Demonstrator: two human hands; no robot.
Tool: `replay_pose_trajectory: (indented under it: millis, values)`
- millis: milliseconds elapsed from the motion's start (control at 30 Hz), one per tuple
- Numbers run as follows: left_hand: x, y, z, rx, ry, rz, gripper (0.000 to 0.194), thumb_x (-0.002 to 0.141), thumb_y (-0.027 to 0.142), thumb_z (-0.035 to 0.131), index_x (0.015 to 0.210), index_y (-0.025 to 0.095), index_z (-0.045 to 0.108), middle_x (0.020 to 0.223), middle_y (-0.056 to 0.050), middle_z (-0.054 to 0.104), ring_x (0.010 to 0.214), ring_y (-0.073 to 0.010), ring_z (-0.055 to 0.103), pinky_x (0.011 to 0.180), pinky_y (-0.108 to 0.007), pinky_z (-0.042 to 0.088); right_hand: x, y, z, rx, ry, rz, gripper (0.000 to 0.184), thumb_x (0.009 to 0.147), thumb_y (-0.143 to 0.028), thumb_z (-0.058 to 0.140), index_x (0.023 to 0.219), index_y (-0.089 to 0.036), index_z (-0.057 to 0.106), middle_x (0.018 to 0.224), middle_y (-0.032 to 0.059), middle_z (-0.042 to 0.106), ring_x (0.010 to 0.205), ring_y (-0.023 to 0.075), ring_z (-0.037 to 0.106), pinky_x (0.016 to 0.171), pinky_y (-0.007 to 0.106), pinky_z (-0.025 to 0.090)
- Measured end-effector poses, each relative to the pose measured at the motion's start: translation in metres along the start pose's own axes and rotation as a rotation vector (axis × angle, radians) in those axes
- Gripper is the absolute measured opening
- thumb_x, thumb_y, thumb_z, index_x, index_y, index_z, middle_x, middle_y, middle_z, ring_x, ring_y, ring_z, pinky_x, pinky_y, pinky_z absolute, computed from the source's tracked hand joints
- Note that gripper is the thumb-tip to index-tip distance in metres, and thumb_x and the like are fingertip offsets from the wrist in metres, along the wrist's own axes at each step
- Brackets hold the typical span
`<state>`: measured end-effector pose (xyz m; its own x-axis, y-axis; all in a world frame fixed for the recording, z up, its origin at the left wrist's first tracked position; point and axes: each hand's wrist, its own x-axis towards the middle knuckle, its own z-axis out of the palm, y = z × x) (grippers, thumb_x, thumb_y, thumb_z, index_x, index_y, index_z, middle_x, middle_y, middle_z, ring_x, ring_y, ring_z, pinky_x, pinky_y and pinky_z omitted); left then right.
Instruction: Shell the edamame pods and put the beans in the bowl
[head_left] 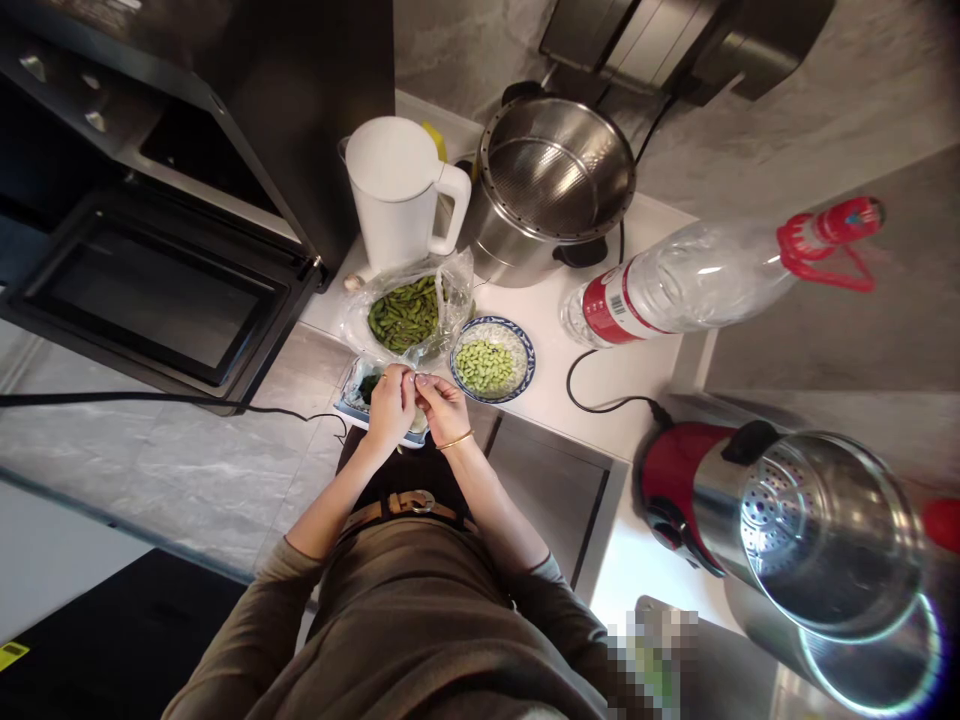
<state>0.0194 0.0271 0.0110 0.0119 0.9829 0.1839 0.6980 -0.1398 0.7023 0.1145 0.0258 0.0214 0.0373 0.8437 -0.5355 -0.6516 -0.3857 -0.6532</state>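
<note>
My left hand [391, 405] and my right hand [444, 408] meet at their fingertips, close to the counter's front edge. Both are closed in a pinch; whatever lies between the fingers is too small to make out. Behind them, a clear plastic bag [459, 285] lies open with many green bean pods [405, 314] inside. To the right of my right hand is a bowl [529, 362] with a blue patterned rim, holding shelled green beans [484, 368]. Beneath my hands, partly hidden, sits a blue and white lined container [349, 403] with something dark in it.
A white pitcher [394, 200] and a steel pot [517, 255] stand at the back. A large clear bottle [694, 275] with a red cap is at right, near a red and steel appliance [690, 470]. At left, an oven door [150, 290] hangs open; a black cable [187, 400] crosses there.
</note>
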Motion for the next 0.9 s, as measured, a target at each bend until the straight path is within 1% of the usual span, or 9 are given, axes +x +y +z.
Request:
replay_pose_trajectory:
  millis: [167,300,433,533,633,700,800,833,900]
  values:
    - [0.005,-0.003,-0.005,-0.003,0.014,-0.053,0.022,0.096,0.029,0.034,0.086,0.019,0.052,0.074,-0.003,0.060,0.068,-0.0154,0.058,0.067,-0.027,0.044,0.001,0.001,-0.007,0.011,-0.061,0.072,0.018,0.058,-0.024,0.081,0.073,-0.020,0.072,0.069,-0.0021,0.070,0.060,0.0111,0.062,0.056,0.023,0.051]
    - [0.009,-0.018,-0.016,0.108,0.039,-0.029,0.026,0.097,0.030,0.033,0.092,0.018,0.056,0.080,-0.006,0.062,0.072,-0.0165,0.058,0.071,-0.028,0.045,0.008,-0.007,-0.021,0.088,-0.100,0.198,0.017,0.071,-0.022,0.067,0.088,-0.020,0.073,0.083,0.0022,0.075,0.080,0.0149,0.068,0.068,0.024,0.055]
    - [-0.001,-0.038,-0.019,0.260,-0.142,0.035,0.032,0.096,0.030,0.034,0.096,0.018,0.063,0.086,-0.009,0.062,0.081,-0.0194,0.059,0.077,-0.031,0.046,0.014,-0.021,-0.033,0.211,-0.101,0.241,0.028,0.087,-0.031,0.047,0.094,-0.018,0.071,0.100,0.0057,0.074,0.100,0.0161,0.066,0.089,0.028,0.053]
    - [-0.010,-0.048,-0.013,0.313,-0.235,0.025,0.034,0.095,0.032,0.036,0.105,0.017,0.065,0.096,-0.011,0.064,0.090,-0.0227,0.060,0.084,-0.036,0.047,0.017,-0.031,-0.037,0.290,-0.088,0.228,0.034,0.091,-0.031,0.040,0.096,-0.016,0.070,0.105,0.0071,0.074,0.105,0.0160,0.065,0.092,0.028,0.051]
    - [-0.006,-0.054,-0.004,0.298,-0.203,0.017,0.031,0.094,0.031,0.041,0.106,0.019,0.066,0.102,-0.010,0.066,0.094,-0.0231,0.060,0.086,-0.036,0.047,0.019,-0.035,-0.040,0.335,-0.050,0.221,0.029,0.090,-0.027,0.043,0.096,-0.016,0.069,0.103,0.0072,0.074,0.098,0.0145,0.067,0.084,0.025,0.054]
    - [0.011,-0.058,0.004,0.238,-0.161,0.011,0.029,0.093,0.025,0.041,0.106,0.020,0.066,0.100,-0.009,0.066,0.093,-0.0216,0.061,0.085,-0.033,0.048,0.022,-0.035,-0.041,0.353,-0.011,0.223,0.023,0.087,-0.022,0.048,0.095,-0.017,0.069,0.093,0.0050,0.075,0.079,0.0108,0.067,0.070,0.020,0.055]
    - [0.052,-0.066,0.019,0.147,-0.113,-0.031,0.030,0.091,0.017,0.039,0.107,0.018,0.064,0.101,-0.010,0.065,0.097,-0.0208,0.060,0.089,-0.033,0.047,0.027,-0.032,-0.044,0.405,0.067,0.209,0.015,0.084,-0.016,0.054,0.090,-0.018,0.067,0.066,-0.0032,0.069,0.048,0.0045,0.052,0.046,0.014,0.045]
    - [0.067,-0.069,0.025,0.139,-0.125,-0.043,0.031,0.090,0.014,0.039,0.106,0.017,0.065,0.102,-0.010,0.065,0.098,-0.0207,0.060,0.092,-0.033,0.046,0.029,-0.031,-0.045,0.434,0.093,0.199,0.013,0.083,-0.015,0.056,0.089,-0.019,0.067,0.059,-0.0061,0.064,0.042,0.0035,0.046,0.041,0.014,0.040]
    - [0.094,-0.074,0.036,0.182,-0.209,-0.086,0.033,0.087,0.008,0.039,0.104,0.015,0.066,0.101,-0.011,0.064,0.099,-0.0217,0.059,0.092,-0.034,0.046,0.032,-0.030,-0.048,0.493,0.144,0.173,0.007,0.081,-0.017,0.061,0.085,-0.021,0.065,0.048,-0.0104,0.053,0.036,0.0029,0.037,0.037,0.014,0.033]
